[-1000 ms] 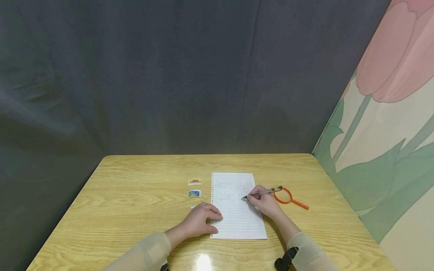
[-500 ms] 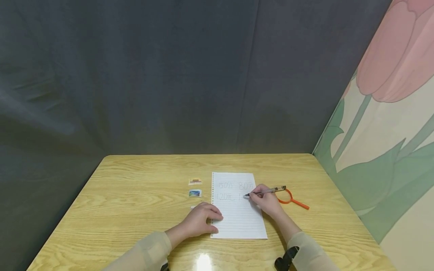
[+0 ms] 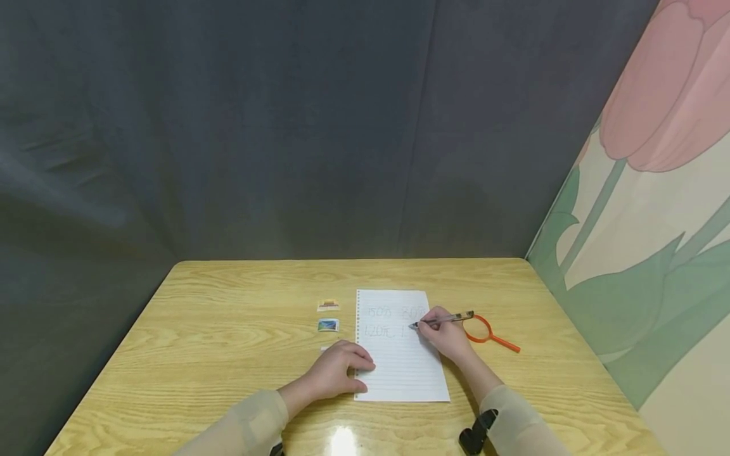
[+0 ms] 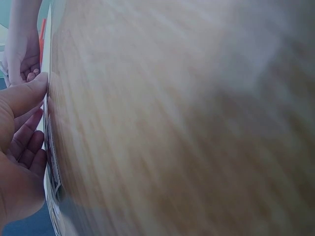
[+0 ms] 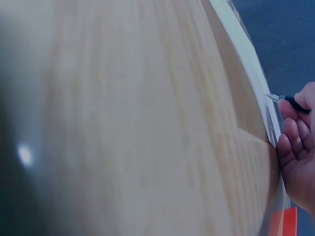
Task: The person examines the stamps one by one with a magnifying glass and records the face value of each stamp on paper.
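A lined sheet of paper (image 3: 399, 373) with punched holes along its left edge lies on the table. Two rows of handwritten figures run across its upper part. My right hand (image 3: 447, 339) pinches a pen (image 3: 450, 318), its tip at the second row. In the right wrist view, the pen's tip (image 5: 273, 97) meets the sheet. My left hand (image 3: 336, 370) rests on the sheet's left edge, thumb and fingers spread loosely. Left of the sheet are two small stamp-like pictures, one orange (image 3: 328, 305) and one blue-green (image 3: 327, 325). A white bit (image 3: 324, 348) peeks out beyond my left hand, mostly hidden.
An orange-red magnifying glass (image 3: 490, 332) lies right of the sheet, its ring close by my right hand. The wooden table (image 3: 228, 316) ends at a dark curtain (image 3: 342, 158) at the back. A wall with painted tulips (image 3: 644, 253) stands on the right.
My right hand has shifted slightly right and up with the pen, the tip now just past the last upright stroke in the second row. The left hand stays put.
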`<state>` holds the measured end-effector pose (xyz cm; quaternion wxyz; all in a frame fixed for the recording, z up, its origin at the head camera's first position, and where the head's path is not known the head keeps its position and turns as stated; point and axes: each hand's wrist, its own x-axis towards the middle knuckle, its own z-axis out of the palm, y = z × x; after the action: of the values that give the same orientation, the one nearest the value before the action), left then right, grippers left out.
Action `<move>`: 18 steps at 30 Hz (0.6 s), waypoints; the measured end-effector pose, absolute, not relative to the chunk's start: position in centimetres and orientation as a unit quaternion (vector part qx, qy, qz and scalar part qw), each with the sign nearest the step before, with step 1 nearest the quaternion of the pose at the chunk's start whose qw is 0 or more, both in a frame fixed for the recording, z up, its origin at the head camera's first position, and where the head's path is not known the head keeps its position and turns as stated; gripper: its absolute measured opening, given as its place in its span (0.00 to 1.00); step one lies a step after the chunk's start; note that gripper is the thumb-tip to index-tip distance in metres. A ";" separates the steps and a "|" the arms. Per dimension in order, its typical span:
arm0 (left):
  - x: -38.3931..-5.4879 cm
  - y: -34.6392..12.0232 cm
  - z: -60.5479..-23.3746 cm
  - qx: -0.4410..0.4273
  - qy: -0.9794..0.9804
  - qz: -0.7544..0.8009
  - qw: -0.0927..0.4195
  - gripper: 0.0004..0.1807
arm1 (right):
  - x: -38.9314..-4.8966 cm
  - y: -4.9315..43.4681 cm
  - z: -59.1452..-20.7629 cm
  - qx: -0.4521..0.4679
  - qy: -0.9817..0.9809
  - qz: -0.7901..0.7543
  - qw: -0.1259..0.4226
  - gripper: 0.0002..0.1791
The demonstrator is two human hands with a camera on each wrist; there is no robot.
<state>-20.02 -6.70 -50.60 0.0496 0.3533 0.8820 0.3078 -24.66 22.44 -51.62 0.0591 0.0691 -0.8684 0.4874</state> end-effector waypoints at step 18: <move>-20.1 -6.7 -50.8 0.346 0.886 0.305 0.058 0.20 | -23.8 23.1 -51.4 0.092 -0.876 0.471 0.052 0.06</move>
<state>-20.12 -6.74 -50.77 0.0581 0.3457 0.8855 0.3049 -23.83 23.11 -51.38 0.0520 0.0924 -0.8757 0.4710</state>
